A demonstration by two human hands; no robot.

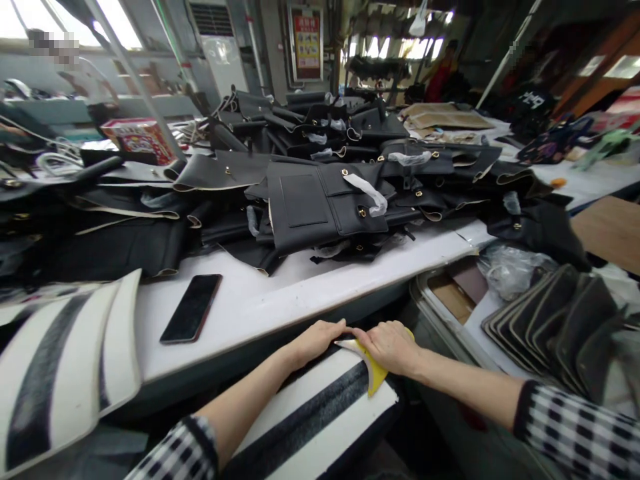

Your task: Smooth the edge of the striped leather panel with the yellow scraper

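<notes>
In front of me lies a white leather-like panel [340, 427] with a broad black stripe and dark edges. My left hand [317, 343] is closed over its far edge, thumb and fingers together, the fingertips partly hidden. Close beside it, my right hand [393, 347] is closed round a thin yellow curved piece [377, 373] with a pale edge, which rests against the panel's upper right part. The tips of both hands nearly meet. More striped white panels [75, 360] are stacked on the left.
A phone [191, 309] lies on the white table [260, 300]. Black leather bag pieces [310, 207] with gold clasps are piled across it. To the right, a bin [435, 307] stands beside a row of dark flaps [555, 320] and plastic wrap [517, 270]. A person [90, 80] is at the far left.
</notes>
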